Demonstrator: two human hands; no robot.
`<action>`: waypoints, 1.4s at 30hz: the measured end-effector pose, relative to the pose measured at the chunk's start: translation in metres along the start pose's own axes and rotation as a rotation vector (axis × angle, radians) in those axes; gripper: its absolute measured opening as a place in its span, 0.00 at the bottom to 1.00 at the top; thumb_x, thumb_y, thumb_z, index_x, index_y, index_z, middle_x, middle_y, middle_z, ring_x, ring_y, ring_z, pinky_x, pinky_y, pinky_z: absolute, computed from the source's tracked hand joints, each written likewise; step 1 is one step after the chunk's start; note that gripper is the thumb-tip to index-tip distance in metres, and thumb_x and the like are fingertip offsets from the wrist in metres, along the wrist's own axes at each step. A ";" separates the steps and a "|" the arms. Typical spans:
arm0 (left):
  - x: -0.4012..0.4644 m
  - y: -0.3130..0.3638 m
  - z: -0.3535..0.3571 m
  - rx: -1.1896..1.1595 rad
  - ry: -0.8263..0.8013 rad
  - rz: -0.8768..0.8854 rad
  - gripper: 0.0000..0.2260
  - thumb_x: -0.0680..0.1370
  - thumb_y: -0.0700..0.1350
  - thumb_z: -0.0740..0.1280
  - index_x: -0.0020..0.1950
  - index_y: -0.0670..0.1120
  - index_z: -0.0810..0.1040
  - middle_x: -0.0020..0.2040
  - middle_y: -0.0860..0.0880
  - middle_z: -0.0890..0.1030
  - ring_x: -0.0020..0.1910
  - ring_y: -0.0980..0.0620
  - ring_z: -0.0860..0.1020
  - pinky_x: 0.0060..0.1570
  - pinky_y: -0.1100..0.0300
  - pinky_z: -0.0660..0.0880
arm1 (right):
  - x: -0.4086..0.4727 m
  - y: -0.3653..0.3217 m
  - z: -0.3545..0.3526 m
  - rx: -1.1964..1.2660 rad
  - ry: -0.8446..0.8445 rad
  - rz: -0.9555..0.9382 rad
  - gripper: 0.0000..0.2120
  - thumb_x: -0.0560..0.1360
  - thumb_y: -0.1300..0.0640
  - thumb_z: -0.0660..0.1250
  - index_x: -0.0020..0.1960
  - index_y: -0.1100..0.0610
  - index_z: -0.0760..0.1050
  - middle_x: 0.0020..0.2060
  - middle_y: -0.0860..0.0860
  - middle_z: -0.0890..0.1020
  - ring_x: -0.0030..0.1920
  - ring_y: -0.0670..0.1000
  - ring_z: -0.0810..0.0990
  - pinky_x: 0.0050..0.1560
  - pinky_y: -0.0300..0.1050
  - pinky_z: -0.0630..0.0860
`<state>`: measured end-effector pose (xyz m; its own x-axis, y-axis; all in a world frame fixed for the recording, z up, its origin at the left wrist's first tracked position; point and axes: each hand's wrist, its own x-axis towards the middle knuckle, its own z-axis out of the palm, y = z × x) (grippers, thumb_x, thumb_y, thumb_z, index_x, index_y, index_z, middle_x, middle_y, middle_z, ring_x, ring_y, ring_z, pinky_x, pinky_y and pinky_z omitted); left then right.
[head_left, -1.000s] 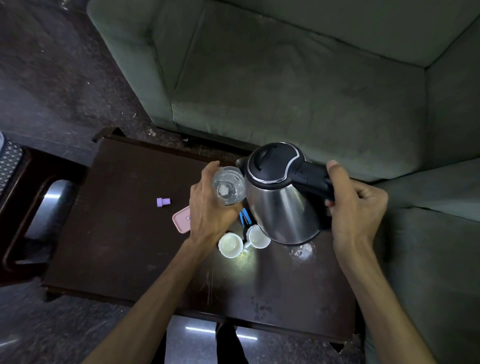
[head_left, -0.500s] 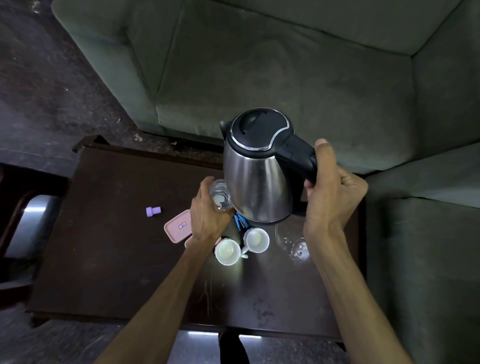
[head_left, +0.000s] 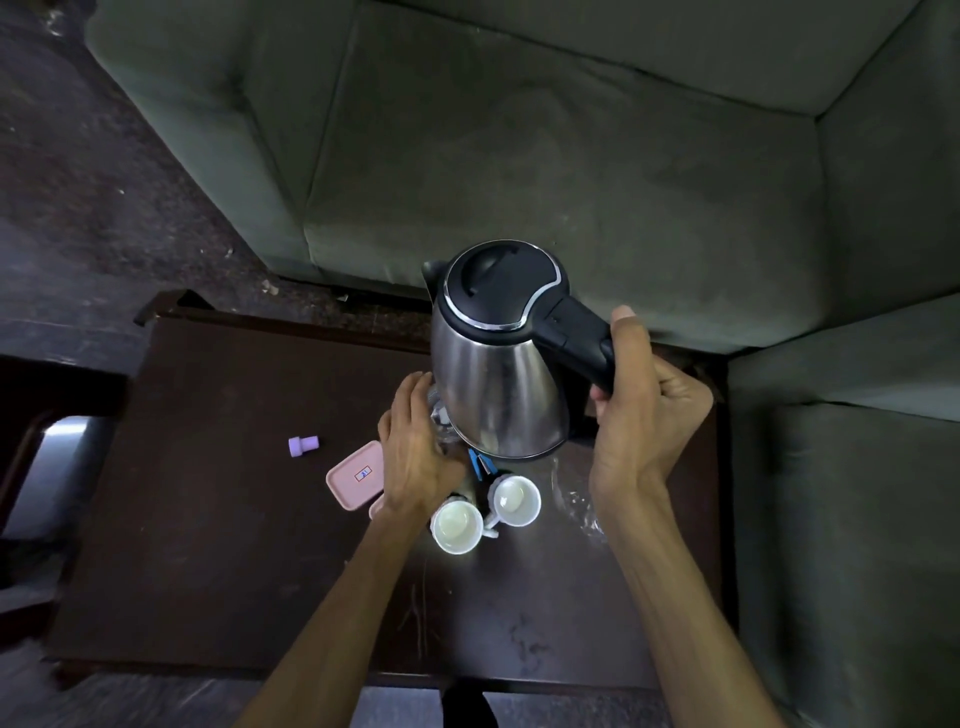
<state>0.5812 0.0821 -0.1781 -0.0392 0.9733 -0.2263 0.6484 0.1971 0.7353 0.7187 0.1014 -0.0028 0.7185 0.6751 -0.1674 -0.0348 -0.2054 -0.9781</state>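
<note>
**Kettle held over the table, clear vessel in the other hand**

The right hand (head_left: 644, 415) grips the black handle (head_left: 576, 338) of a stainless-steel electric kettle (head_left: 493, 384), fingers curled round it, thumb up along the grip. The kettle hangs above the far edge of the dark wooden table (head_left: 208, 519), its lid closed and its spout toward the green sofa (head_left: 571, 156). The left hand (head_left: 415, 452) wraps round a clear vessel (head_left: 439, 415), possibly a bottle, which is mostly hidden behind the kettle's body. Just in front stand two white cups (head_left: 457, 526), side by side. A pink lid (head_left: 356, 475) lies beside the left wrist, and a purple cap (head_left: 301, 446) lies farther left.
</note>
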 end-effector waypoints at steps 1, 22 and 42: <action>-0.004 0.001 -0.007 -0.037 0.041 0.008 0.37 0.64 0.41 0.70 0.74 0.43 0.69 0.75 0.47 0.69 0.76 0.46 0.68 0.74 0.43 0.65 | -0.002 -0.001 0.003 -0.005 0.002 0.005 0.28 0.74 0.45 0.73 0.19 0.51 0.68 0.20 0.43 0.65 0.28 0.48 0.65 0.28 0.40 0.68; 0.017 -0.064 -0.287 -0.793 0.846 -0.330 0.14 0.80 0.32 0.60 0.58 0.39 0.83 0.55 0.42 0.85 0.55 0.47 0.83 0.55 0.55 0.78 | -0.173 0.008 0.227 0.062 -0.323 -0.017 0.33 0.72 0.43 0.72 0.27 0.61 0.56 0.29 0.61 0.56 0.31 0.55 0.59 0.27 0.38 0.63; 0.012 -0.300 -0.516 -0.596 1.157 -0.399 0.16 0.80 0.33 0.59 0.60 0.40 0.83 0.55 0.44 0.86 0.56 0.47 0.83 0.59 0.51 0.79 | -0.390 0.070 0.482 0.098 -0.830 -0.063 0.31 0.78 0.45 0.70 0.24 0.59 0.62 0.22 0.53 0.64 0.26 0.53 0.64 0.29 0.42 0.67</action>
<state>-0.0059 0.0957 -0.0717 -0.9459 0.3215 -0.0429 0.0304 0.2196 0.9751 0.1009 0.1655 -0.0662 -0.0223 0.9934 -0.1121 -0.0993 -0.1138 -0.9885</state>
